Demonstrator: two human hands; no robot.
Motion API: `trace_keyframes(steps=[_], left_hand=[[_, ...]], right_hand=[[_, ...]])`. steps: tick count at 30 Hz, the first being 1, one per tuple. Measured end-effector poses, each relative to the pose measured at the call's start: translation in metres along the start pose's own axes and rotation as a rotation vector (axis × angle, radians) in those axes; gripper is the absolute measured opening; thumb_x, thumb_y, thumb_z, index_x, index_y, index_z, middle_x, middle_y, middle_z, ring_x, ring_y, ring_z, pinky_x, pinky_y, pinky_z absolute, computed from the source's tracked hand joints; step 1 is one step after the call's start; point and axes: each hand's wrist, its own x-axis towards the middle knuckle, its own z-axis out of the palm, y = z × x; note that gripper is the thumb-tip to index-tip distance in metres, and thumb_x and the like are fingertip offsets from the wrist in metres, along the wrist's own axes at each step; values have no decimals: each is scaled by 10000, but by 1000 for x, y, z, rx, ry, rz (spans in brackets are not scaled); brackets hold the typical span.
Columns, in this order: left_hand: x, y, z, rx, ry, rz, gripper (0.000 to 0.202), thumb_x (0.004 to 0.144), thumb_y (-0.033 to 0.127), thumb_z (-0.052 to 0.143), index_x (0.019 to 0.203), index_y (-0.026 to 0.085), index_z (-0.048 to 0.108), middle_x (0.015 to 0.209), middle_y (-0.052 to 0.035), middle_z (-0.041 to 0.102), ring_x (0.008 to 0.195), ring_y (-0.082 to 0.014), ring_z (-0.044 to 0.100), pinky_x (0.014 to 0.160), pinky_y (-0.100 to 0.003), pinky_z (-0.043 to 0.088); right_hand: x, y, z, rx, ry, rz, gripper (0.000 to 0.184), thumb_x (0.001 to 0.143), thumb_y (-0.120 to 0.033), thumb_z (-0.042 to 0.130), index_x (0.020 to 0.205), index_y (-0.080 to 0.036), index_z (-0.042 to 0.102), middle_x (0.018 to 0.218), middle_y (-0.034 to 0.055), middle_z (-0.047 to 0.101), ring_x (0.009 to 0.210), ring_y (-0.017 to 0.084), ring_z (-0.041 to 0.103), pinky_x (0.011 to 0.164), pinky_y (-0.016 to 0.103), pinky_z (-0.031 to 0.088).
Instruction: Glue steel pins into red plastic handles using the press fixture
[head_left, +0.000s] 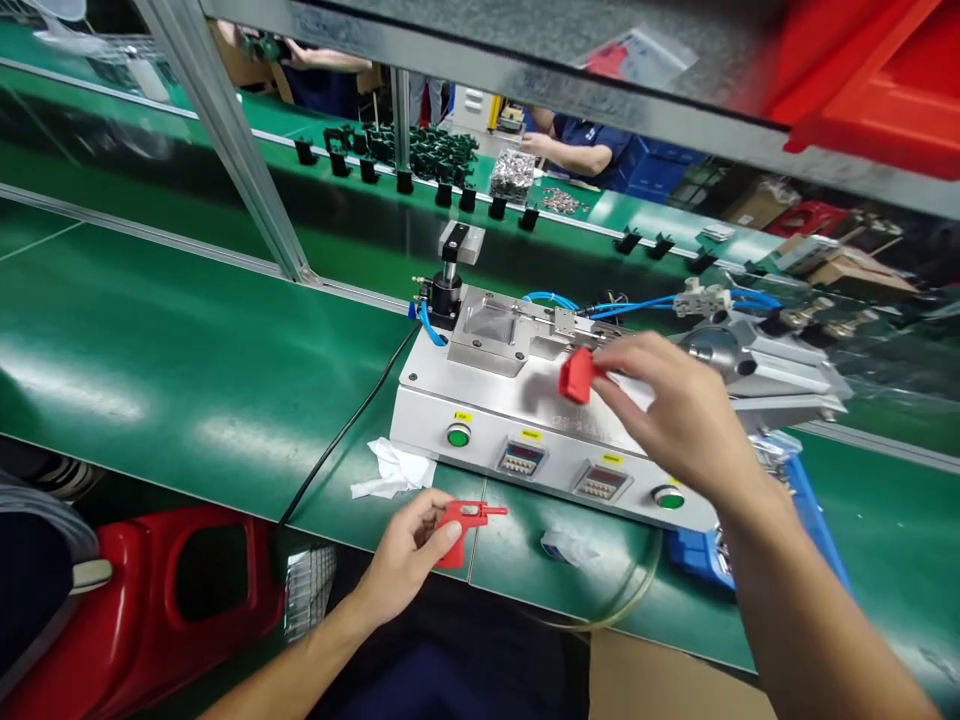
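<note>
Green bench surface (225, 340) ran beneath a metal frame (240, 150), with a co-worker's arm (581, 157) visible beyond. The left hand (405, 552) gripped a red gun-shaped part (452, 553) between thumb and fingers, above the bench's near edge. The right hand (679, 405) pinched a second red piece (577, 376) over the machine (487, 393) (its outline slightly blurred). Handling two parts at the machine appeared to be the step; the next move probably called for firm pinches and clearance from the metal.
</note>
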Motion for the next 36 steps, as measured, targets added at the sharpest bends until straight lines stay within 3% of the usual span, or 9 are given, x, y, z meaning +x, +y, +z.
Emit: trace_keyframes(steps=[4,8,10,13,18,24,30,36], left_hand=[[32,63,-12,102,76,231,418,954,511,742,1217,198,653,810,-11,660,654,-133,544,614,-231,462],[97,137,-13,301,136,548,295,927,424,737,1124,212,677,674,36,534,605,-128,503,581,-239,403],[129,163,-9,431,121,586,228,919,373,691,1077,209,674,651,42,522,608,-134,513,592,-250,388],[160,188,-2,676,127,525,157,903,292,641,1025,195,661,570,61,502,568,-141,493,607,-269,358],[171,206,13,995,152,422,114,901,269,628,979,192,659,520,64,512,548,-164,485,618,-294,337],[168,210,17,1107,144,347,151,934,258,611,1049,189,679,571,40,559,588,-181,520,632,-301,359],[166,203,15,1257,203,469,222,963,279,583,1125,180,698,821,-42,732,837,-245,666,824,-343,477],[162,207,25,1360,212,400,319,965,330,627,1221,144,668,1062,-108,776,1010,-287,710,882,-372,544]], right_hand=[[-46,26,10,-66,-56,134,195,986,-317,572,1038,-202,721,1054,113,746,993,288,716,821,419,582],[-54,26,12,-50,8,128,222,1004,-345,579,1109,-198,707,1104,126,742,1058,298,708,885,430,585],[-54,20,11,-32,37,90,204,1013,-340,584,1096,-197,703,1104,126,740,1057,291,707,892,424,582],[-59,16,10,-3,64,34,171,1026,-307,577,1050,-194,704,1079,116,739,1017,269,712,876,405,581],[-74,22,12,20,94,19,167,1038,-300,580,1034,-195,710,1069,108,741,1011,258,718,873,400,581],[-85,28,13,33,119,19,160,1042,-301,588,1032,-196,707,1110,111,738,1040,266,719,887,414,580],[-87,29,16,47,132,32,132,1030,-286,603,1031,-210,711,1129,105,734,1044,265,718,888,413,580],[-87,28,19,56,146,36,133,1025,-287,611,1031,-204,715,1144,111,724,1051,266,713,877,411,582]])
